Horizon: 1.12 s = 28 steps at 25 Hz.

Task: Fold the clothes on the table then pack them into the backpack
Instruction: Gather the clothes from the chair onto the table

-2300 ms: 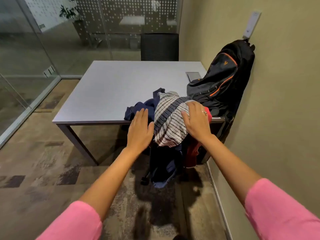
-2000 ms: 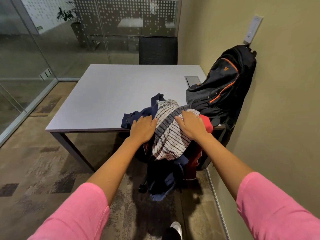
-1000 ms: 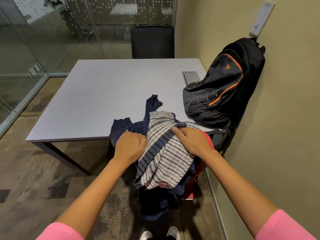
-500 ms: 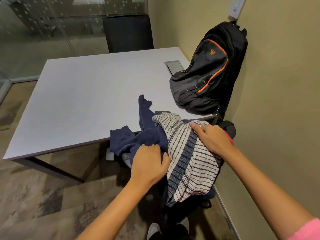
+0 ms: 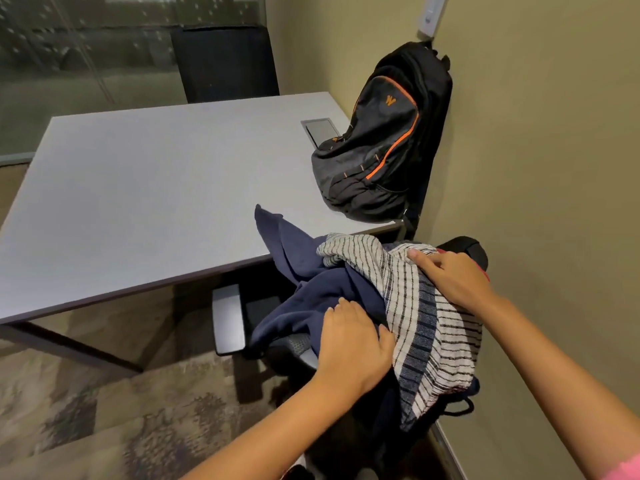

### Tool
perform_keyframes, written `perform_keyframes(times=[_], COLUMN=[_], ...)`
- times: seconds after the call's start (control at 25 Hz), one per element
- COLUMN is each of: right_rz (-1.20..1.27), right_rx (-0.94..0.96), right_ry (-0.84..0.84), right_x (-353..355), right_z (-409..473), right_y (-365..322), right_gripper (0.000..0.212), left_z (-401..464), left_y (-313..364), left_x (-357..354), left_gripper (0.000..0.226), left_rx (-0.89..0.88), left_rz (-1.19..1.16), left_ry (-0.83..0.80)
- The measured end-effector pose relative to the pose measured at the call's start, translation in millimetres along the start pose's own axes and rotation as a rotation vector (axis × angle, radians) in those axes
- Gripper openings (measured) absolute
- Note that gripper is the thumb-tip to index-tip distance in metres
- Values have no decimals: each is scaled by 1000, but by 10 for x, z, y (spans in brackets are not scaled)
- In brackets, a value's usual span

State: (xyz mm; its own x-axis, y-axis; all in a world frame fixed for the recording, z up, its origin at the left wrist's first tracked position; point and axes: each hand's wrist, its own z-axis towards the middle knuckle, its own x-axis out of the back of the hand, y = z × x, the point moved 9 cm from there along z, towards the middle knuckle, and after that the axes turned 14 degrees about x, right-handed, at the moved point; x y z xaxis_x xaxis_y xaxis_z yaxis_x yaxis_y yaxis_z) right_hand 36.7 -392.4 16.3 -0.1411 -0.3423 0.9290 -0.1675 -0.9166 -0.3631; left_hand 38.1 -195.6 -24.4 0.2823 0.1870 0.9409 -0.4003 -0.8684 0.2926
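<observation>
We see the backpack [image 5: 381, 147] zipped, leaning on the wall at the tabletop [image 5: 145, 202] corner; its orange logo is unreadable. Our left hand [image 5: 353, 344] grips the navy garment [image 5: 308, 282]; our right hand [image 5: 450, 278] lies flat on the striped cloth [image 5: 426, 327] off the edge.

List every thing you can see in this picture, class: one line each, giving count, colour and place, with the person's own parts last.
table: one, pale grey, centre left.
backpack: one, black with orange trim, on the table's far right corner, leaning on the wall.
striped garment: one, white with dark stripes, on top of the pile at the table's near right edge.
navy garment: one, dark blue, under the striped one, one end on the table.
red garment: a sliver, beside the right hand.
far chair: one, black, behind the table.
near chair: one, black with a grey armrest, under the pile.
left hand: fingers curled into the navy garment.
right hand: flat on the striped garment.
</observation>
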Motion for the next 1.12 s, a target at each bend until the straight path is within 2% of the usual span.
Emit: perform_keyframes(times=[0.12,0.28,0.4,0.64,0.8,0.92,1.04,1.12], right_rz=[-13,-27,-16,-31,65,131,158,138], right_rx=[-36,-35,-30,-6,-47,-87,-80,-63], right_ry=[13,12,10,32,135,141,63,-34], right_x=[116,210,263,353,391,398,359,256], right_z=[-158,-282,-366,-545,-756,-964,-1240,-1417], right_y=[172,344,568,922,1118,1149,1032,927], right_gripper=[72,63,58,57,79,86,104,115], left_z=[-101,-223,-303,-439,-518,-539,-562,-531], left_y=[252,518,699,1074,1276,1340,1247,1138], left_x=[-228,-361,-435,-556,-630,-621,-478,-276], left_gripper=[74,79,92,97,96,82,36,19], left_rx=[-6,-22,-48,-157,-120,-84,-25,-45], left_rz=[16,7,-1,-73,-133,-213,-395,-519], left_ry=[-129,-209,-269,-283,-241,-152,-30,87])
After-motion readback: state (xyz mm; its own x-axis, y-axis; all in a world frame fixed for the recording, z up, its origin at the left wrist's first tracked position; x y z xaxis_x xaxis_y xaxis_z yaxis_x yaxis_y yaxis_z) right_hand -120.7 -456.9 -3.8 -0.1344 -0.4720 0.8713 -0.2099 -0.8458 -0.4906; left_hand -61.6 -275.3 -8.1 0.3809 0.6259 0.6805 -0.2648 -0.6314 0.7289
